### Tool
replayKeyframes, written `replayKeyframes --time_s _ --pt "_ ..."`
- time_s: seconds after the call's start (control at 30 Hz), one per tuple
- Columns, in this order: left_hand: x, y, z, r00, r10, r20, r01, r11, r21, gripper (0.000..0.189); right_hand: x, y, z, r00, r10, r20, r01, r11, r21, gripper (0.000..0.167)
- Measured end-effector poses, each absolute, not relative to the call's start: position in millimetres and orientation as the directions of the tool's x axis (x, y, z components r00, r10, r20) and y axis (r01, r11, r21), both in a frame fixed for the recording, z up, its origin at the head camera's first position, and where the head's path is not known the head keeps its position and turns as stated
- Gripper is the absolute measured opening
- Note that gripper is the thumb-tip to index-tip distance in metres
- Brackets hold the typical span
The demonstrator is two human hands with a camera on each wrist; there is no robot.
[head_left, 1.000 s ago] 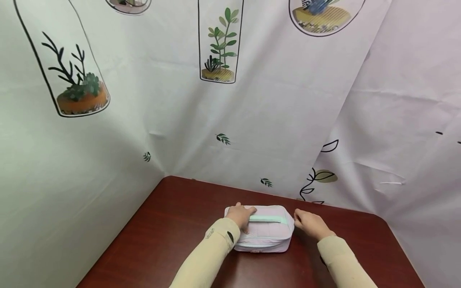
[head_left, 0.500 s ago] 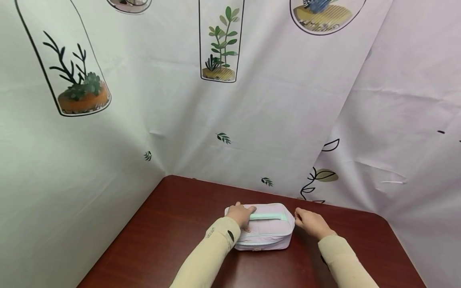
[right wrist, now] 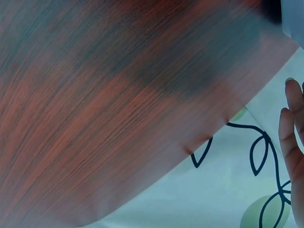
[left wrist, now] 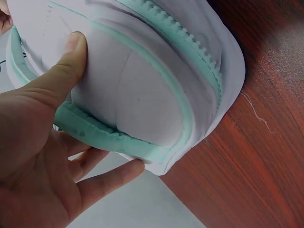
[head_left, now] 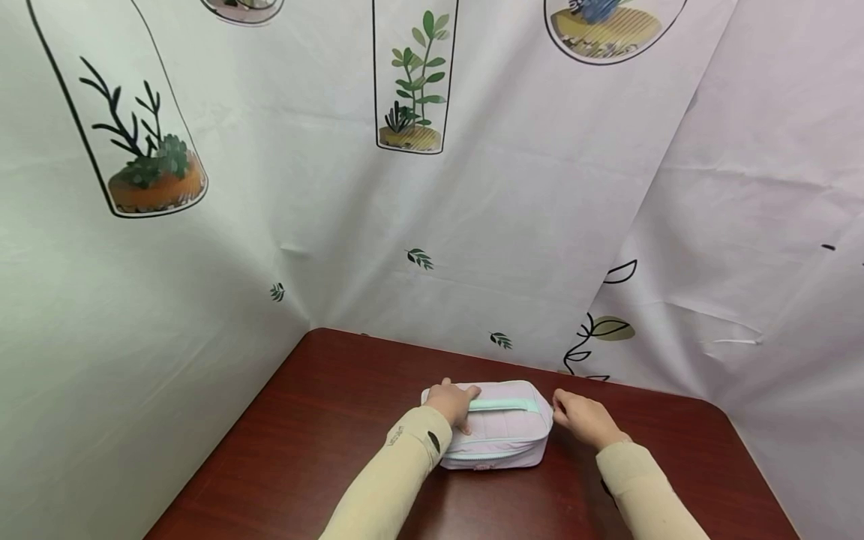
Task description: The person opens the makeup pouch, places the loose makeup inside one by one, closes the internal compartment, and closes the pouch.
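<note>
A pale pink zipper pouch (head_left: 509, 427) sits on the table, with a mint-green handle (head_left: 505, 405) across its top and a mint zipper (left wrist: 190, 45) along its near side. My left hand (head_left: 451, 405) holds the pouch at its left part. In the left wrist view, the thumb presses on the fabric top and the other fingers reach past the handle to the far side. At the pouch's right end, my right hand (head_left: 586, 420) has its fingers curled in, pinching at the corner; the exact spot is hidden. Only a few fingers (right wrist: 289, 128) show in the right wrist view.
The dark red-brown table (head_left: 324, 435) has rounded far corners. White cloth (head_left: 337, 225) printed with plants and jars hangs behind it and along the sides. A loose thread (left wrist: 256, 114) lies on the wood beside the pouch.
The pouch's right part sits slightly higher in the head view than a second ago. Both hands have kept almost the same place and hold.
</note>
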State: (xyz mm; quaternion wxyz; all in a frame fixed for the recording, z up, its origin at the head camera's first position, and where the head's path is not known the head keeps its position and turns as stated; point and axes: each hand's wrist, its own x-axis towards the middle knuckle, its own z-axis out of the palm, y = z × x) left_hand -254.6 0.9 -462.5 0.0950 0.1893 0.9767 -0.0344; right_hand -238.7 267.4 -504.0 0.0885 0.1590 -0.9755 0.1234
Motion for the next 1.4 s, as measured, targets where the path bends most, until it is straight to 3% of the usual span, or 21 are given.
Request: replayKeyframes --time_s 0.6,1.13,1.4 --pt "-257 3 -467 -0.914 0.352 -0.202 0.374 0.924 -0.084 0.076 -240 265 -507 -0.937 -0.279 0.209 -0.323 0.920 -0.221 0.013" --pt "-256 12 -470 -0.928 0.313 -0.200 0.355 0.905 -0.235 0.086 -239 260 -508 -0.933 -0.285 0.220 -0.335 0.912 -0.236 0.015" --pt "-248 17 -463 -0.942 0.279 -0.187 0.314 0.928 -0.201 0.079 -242 257 -508 -0.931 -0.290 0.220 -0.340 0.909 -0.240 0.017"
